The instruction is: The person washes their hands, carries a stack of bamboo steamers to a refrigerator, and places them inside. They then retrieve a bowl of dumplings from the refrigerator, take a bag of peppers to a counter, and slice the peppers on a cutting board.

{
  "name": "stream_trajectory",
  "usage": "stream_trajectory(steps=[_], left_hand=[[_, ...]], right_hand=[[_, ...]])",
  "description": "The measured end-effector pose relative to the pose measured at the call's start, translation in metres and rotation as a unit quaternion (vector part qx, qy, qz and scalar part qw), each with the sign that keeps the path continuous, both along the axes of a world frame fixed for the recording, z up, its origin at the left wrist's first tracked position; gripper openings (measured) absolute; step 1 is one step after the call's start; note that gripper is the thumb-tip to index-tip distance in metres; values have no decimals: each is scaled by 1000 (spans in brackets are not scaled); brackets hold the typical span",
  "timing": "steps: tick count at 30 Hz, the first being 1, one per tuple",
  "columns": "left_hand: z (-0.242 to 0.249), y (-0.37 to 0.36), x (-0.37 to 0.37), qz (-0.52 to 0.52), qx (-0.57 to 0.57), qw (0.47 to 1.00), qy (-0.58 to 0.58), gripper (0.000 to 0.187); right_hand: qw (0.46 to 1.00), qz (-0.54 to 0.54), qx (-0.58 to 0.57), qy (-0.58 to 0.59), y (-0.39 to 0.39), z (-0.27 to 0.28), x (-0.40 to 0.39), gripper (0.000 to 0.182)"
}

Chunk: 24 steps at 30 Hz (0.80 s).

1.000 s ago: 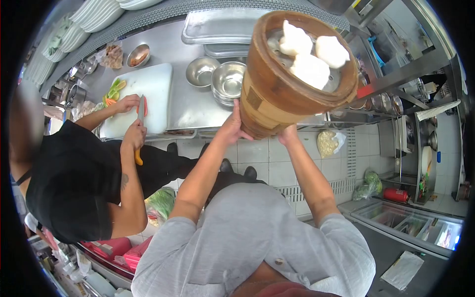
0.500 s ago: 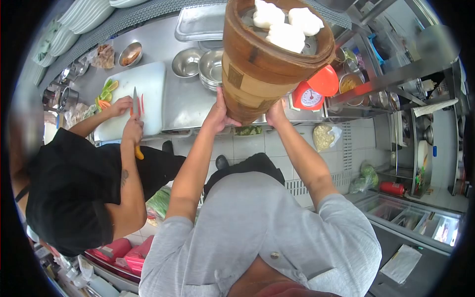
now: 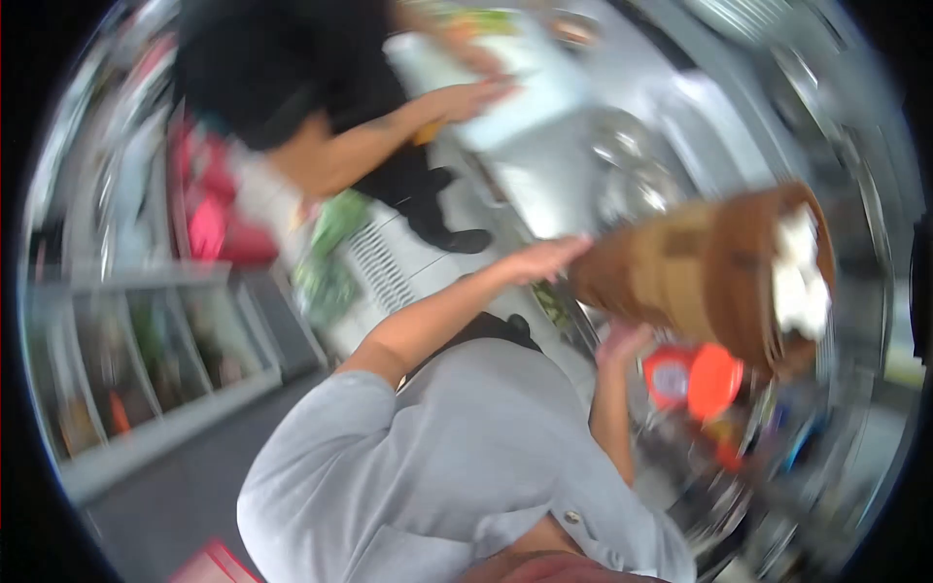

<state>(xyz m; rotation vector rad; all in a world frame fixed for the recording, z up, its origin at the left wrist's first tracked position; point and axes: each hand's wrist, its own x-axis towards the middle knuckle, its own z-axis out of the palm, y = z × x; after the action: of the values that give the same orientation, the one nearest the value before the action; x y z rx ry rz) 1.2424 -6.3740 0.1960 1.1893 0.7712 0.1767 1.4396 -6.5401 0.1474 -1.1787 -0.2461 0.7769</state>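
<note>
Both of my hands hold a tall stack of bamboo steamers [image 3: 671,267] in front of me. My left hand [image 3: 552,258] grips the lower end on one side. My right hand [image 3: 624,342] is pressed to the lower end on the other side, its fingers partly hidden and blurred. White buns [image 3: 800,277] sit in the top steamer. Beyond my right hand is a red dial scale [image 3: 669,375] with a round orange-red pan [image 3: 714,381]. Shiny metal bowls [image 3: 627,136] stand on the counter past the stack.
A co-worker in black [image 3: 282,58] stands to my left, hands over a white cutting board [image 3: 539,102]. A steel counter [image 3: 680,126] runs ahead. Pink containers [image 3: 224,228], bagged greens [image 3: 330,262] and a glass-topped fridge [image 3: 160,360] lie on my left side. Much is smeared by motion.
My view has swung round to the left, so the counter and co-worker appear turned and shifted. The steamer stack stays in both hands and now appears toward the right of the view.
</note>
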Motion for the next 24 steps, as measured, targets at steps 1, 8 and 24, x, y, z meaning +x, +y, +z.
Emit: stream_trajectory(steps=[1,8,24], left_hand=[[2,-8,-18,3,11,1000,10,81],[27,-153,-244,438,78,893,63,32],[308,-470,-610,813,302,89,489,54]], right_hand=[[1000,27,2,14,4,37,-13,54],[899,387,-198,-46,-56,30,35,36],[583,759,-204,-206,43,43,-187,30]])
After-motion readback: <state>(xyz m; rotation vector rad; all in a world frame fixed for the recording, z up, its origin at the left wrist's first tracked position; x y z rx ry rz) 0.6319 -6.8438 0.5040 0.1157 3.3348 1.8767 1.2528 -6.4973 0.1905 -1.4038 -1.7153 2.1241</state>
